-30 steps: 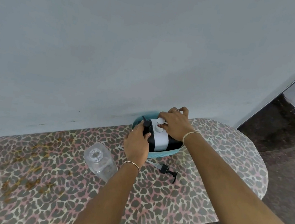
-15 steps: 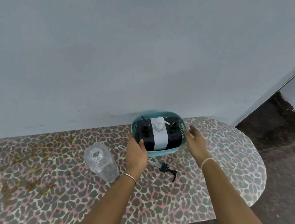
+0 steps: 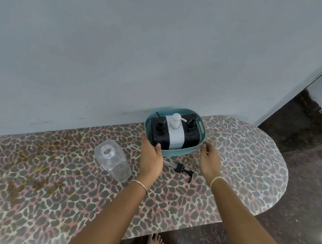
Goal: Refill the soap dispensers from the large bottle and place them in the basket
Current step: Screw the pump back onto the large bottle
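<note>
**Teal basket (image 3: 174, 153) full, a hand at each near corner**

Head view: a loose pump (image 3: 181, 168) lies on the leopard-print table (image 3: 238, 192) between the wrists. An uncapped clear bottle (image 3: 113, 162) stands just left of the left hand (image 3: 151, 156).

The basket holds a white dispenser (image 3: 175, 135) between two black dispensers (image 3: 160, 131), all upright.

The left hand grips the rim, thumb hooked over it. The right hand (image 3: 210, 160) has straight fingers at the other corner, can't tell if they're touching.

Wall (image 3: 163, 61) is right behind the basket, and there's bare table right of the right hand.

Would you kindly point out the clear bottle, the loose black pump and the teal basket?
clear bottle (image 3: 115, 165): head view, on its transparent body.
loose black pump (image 3: 179, 167): head view, on its screw collar.
teal basket (image 3: 176, 152): head view, on its near wall.
</note>
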`<state>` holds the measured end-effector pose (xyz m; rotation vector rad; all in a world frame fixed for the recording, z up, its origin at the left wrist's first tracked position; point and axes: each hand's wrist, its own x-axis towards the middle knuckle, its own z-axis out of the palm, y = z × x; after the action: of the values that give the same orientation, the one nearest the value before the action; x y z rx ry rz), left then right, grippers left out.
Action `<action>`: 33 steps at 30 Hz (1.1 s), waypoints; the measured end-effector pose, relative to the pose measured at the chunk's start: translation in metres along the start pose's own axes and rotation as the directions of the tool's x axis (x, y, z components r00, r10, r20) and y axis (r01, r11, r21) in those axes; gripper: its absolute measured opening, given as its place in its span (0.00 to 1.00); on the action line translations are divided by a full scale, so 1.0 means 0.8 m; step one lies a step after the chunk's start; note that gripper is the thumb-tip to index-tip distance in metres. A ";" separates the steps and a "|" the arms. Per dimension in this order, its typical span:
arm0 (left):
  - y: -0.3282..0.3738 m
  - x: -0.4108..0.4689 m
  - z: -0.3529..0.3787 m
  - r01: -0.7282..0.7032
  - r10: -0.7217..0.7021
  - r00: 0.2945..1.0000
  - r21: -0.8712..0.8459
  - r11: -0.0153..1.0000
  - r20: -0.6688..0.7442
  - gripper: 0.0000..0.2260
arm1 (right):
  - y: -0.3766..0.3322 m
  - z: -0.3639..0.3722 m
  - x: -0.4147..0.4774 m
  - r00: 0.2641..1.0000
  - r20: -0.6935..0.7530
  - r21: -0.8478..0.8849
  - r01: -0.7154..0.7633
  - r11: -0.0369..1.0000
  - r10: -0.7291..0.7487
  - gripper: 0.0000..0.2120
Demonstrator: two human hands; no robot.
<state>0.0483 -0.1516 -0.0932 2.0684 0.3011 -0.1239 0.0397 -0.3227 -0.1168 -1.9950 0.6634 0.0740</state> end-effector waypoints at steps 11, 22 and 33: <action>-0.085 -0.117 -0.052 0.047 -0.047 0.998 -0.008 0.999 0.043 0.25 | 0.062 0.056 -0.058 0.970 0.190 -0.441 0.225 0.869 -0.155 0.28; -0.123 -0.117 -0.113 0.123 -0.137 0.983 -0.120 0.985 -0.122 0.16 | 0.050 0.072 -0.074 0.987 0.045 -0.555 0.152 0.818 -0.153 0.10; -0.117 -0.098 -0.159 0.041 -0.053 0.990 -0.093 0.995 -0.129 0.29 | 0.022 0.075 -0.153 0.988 0.002 -0.346 0.148 0.926 -0.157 0.17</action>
<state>-0.0563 -0.0102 -0.0926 1.9840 0.4287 -0.0025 -0.0594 -0.2272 -0.1219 -2.3850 0.5356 0.0751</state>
